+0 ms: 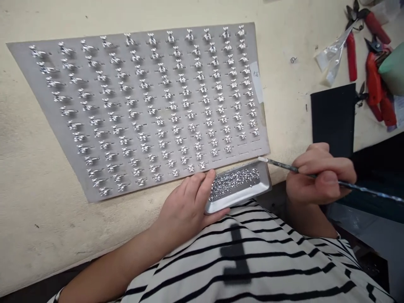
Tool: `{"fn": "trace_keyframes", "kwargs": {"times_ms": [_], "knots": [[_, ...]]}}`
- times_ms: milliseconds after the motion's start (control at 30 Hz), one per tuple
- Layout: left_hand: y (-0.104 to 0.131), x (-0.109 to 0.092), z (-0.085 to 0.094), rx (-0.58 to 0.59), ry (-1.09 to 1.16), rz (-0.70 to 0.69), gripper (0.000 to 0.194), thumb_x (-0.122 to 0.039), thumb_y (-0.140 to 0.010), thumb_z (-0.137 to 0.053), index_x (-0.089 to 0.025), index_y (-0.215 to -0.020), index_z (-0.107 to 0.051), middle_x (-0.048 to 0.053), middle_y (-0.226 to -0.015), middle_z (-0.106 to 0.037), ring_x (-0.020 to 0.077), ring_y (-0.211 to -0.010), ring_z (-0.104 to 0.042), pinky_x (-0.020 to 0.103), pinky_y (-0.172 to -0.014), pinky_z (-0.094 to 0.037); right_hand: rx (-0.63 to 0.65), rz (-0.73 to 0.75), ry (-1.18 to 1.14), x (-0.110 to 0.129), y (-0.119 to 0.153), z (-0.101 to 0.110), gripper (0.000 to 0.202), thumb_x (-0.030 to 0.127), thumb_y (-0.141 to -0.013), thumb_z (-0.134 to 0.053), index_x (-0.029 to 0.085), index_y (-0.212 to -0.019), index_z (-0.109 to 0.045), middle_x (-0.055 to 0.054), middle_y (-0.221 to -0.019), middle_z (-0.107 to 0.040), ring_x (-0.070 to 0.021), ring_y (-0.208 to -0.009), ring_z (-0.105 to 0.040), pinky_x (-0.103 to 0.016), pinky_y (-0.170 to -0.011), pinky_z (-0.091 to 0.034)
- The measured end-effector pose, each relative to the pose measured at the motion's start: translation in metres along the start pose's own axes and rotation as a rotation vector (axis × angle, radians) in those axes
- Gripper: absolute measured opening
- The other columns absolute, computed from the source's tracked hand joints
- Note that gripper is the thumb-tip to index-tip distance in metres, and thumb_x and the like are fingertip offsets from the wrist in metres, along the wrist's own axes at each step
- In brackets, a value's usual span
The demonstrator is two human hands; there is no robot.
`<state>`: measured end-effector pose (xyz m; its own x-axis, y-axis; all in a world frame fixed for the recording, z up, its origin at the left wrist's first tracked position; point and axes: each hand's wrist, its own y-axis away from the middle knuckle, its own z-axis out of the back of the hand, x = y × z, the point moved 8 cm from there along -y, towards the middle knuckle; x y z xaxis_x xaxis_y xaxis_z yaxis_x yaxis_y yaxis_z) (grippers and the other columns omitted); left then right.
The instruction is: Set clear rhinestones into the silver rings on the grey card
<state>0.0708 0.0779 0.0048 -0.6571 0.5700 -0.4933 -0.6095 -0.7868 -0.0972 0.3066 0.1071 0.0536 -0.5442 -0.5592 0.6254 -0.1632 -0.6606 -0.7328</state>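
Observation:
My left hand (pixel 189 195) grips the left end of a small metal tray (pixel 236 203), fingers over its edge and thumb along its near side. Many tiny sparkling stones (pixel 235 182) lie in the tray. In my right hand (pixel 320 176) is a thin dark stick (pixel 282 166), pinched between thumb and fingers. The stick's pale tip is over the tray's far right corner. Beyond the tray lies a grey board (pixel 75 160) with rows of small silver rings (pixel 190 126) topped by shiny bear-like figures. Several slots at its near right corner hold no ring.
Red-handled pliers (pixel 352 54) and other red-handled cutters (pixel 375 84) lie at the far right, by clear plastic strips (pixel 334 54) and a green rounded object (pixel 394 69). A black flat piece (pixel 333 118) lies nearer. The cream tabletop (pixel 28 202) ends close to my body.

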Motion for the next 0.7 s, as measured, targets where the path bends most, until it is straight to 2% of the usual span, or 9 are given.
{"fn": "trace_keyframes", "kwargs": {"times_ms": [100, 233, 700], "knots": [[0.000, -0.001, 0.000, -0.002, -0.025, -0.013, 0.077, -0.060, -0.093, -0.060, -0.001, -0.140, -0.044, 0.020, -0.114, -0.064, 0.0264, -0.102, -0.064, 0.035, -0.082, -0.059, 0.015, -0.051, -0.020, 0.000, 0.020, 0.007, 0.024, 0.023, -0.089, -0.041, 0.017, -0.066, -0.048, 0.007, -0.047, -0.037, -0.0040, -0.039, -0.040, -0.031, -0.055, -0.029], [0.000, -0.002, 0.001, -0.002, -0.051, -0.022, 0.077, -0.061, -0.094, -0.059, 0.000, -0.138, -0.045, 0.020, -0.114, -0.063, 0.0266, -0.103, -0.064, 0.034, -0.084, -0.059, 0.028, -0.086, -0.060, 0.000, 0.036, 0.007, 0.023, 0.022, -0.088, -0.040, 0.017, -0.067, -0.049, 0.007, -0.047, -0.038, -0.0042, -0.038, -0.039, -0.031, -0.057, -0.029], [0.000, -0.001, 0.000, -0.010, -0.050, -0.022, 0.084, -0.063, -0.088, -0.067, 0.000, -0.139, -0.045, 0.018, -0.114, -0.062, 0.0261, -0.103, -0.063, 0.035, -0.087, -0.057, -0.023, -0.108, -0.045, -0.004, 0.044, 0.007, 0.027, 0.023, -0.088, -0.037, 0.018, -0.063, -0.045, 0.008, -0.045, -0.034, -0.0030, -0.036, -0.035, -0.032, -0.055, -0.027]]}}
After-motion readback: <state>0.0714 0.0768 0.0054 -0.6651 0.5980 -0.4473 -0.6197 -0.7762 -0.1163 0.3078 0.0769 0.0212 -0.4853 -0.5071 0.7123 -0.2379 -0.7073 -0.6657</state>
